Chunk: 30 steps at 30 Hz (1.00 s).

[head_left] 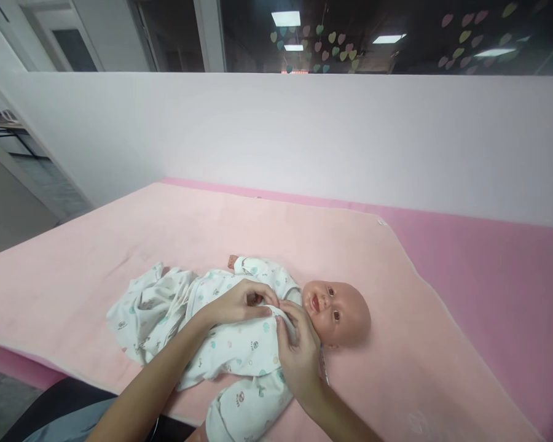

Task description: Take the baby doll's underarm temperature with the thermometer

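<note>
A baby doll [345,313] lies on its back, its bald head toward the right. It wears a white baby shirt [239,347] printed with small green and brown figures. Both my hands meet at the shirt's neckline, just below the doll's chin. My left hand [244,301] pinches the fabric edge between thumb and fingers. Close beside it, my right hand [299,344] pinches the same edge from the other side. Any fastener between the fingertips is hidden. Matching baby pants [152,307] lie bunched around the doll's lower body at the left.
A light pink blanket [96,245] lies beneath the doll over a darker pink mat [488,276]. Behind it rises a white wall [304,135] with a dark window [396,37] above, dotted with paper hearts. The mat's near edge borders my lap.
</note>
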Each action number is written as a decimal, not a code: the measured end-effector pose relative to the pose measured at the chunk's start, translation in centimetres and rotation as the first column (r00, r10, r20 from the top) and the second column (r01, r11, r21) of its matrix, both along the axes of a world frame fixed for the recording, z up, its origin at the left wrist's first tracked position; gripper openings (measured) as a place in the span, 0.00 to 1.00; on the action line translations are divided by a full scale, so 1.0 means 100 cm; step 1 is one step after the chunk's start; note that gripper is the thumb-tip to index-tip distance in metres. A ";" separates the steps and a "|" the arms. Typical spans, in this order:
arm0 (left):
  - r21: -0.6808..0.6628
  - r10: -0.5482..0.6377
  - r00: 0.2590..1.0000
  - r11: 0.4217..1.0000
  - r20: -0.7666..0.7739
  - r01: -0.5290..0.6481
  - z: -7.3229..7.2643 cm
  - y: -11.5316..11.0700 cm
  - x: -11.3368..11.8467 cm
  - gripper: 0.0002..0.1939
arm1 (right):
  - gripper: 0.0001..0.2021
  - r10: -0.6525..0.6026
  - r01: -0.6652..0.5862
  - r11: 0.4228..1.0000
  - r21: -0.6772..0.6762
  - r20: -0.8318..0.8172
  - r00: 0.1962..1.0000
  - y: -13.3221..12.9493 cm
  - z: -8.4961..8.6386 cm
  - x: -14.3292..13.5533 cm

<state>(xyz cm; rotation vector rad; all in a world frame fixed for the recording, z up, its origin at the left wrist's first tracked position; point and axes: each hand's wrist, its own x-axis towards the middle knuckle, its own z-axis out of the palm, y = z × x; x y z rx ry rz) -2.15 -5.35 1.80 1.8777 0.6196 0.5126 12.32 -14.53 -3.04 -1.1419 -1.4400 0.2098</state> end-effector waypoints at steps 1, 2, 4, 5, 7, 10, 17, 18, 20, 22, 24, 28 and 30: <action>0.015 0.016 1.000 1.000 -0.001 -0.016 0.000 0.000 0.000 0.05 | 0.09 0.000 0.000 1.000 -0.002 0.001 1.000 0.000 -0.001 0.000; 0.033 0.031 1.000 0.999 -0.002 -0.031 0.000 -0.001 0.001 0.04 | 0.09 0.003 -0.003 1.000 -0.004 0.002 1.000 0.000 -0.002 0.000; 0.067 0.051 0.999 0.996 -0.009 -0.051 0.000 -0.001 0.002 0.03 | 0.10 0.011 -0.011 1.000 -0.003 0.001 1.000 -0.001 -0.003 0.000; 0.078 0.053 0.998 0.996 -0.013 -0.052 0.000 -0.001 0.002 0.03 | 0.10 0.016 -0.016 1.000 0.000 -0.005 1.000 -0.001 -0.004 -0.001; 0.089 0.044 0.999 0.995 -0.016 -0.042 0.000 -0.001 0.003 0.04 | 0.11 0.024 -0.024 1.000 0.007 -0.020 1.000 -0.001 -0.005 -0.001; 0.099 0.041 0.999 0.994 -0.010 -0.040 -0.002 -0.001 0.003 0.05 | 0.11 0.043 -0.043 0.999 0.018 -0.029 0.999 -0.001 -0.005 -0.001; 0.113 0.006 1.000 0.994 -0.014 -0.005 0.000 -0.001 0.002 0.04 | 0.09 0.042 -0.042 0.999 0.019 -0.012 0.999 -0.002 0.001 0.000; 0.108 -0.006 1.000 0.994 -0.014 0.007 0.001 -0.001 0.002 0.05 | 0.09 0.041 -0.041 0.999 0.018 -0.005 0.999 -0.002 0.001 0.000; 0.095 -0.025 1.000 0.995 -0.008 0.026 0.002 -0.002 0.002 0.06 | 0.08 0.042 -0.042 0.999 0.016 0.003 0.999 -0.002 0.001 0.000; 0.084 -0.029 1.000 0.996 0.003 0.028 0.003 -0.002 0.002 0.07 | 0.08 0.036 -0.036 0.999 0.021 0.004 0.999 -0.002 0.000 0.000; 0.073 -0.019 1.000 0.997 0.011 0.018 0.002 -0.002 0.002 0.07 | 0.08 0.023 -0.023 0.999 0.030 0.007 1.000 -0.001 -0.002 0.000; 0.046 -0.005 1.000 0.999 0.014 0.005 0.000 -0.001 0.003 0.10 | 0.07 0.002 -0.003 0.999 0.039 0.025 1.000 0.000 -0.002 0.000; 0.043 -0.007 1.000 0.999 0.018 0.006 0.000 -0.001 0.004 0.11 | 0.08 0.000 -0.001 0.999 0.038 0.031 1.000 0.000 -0.001 0.000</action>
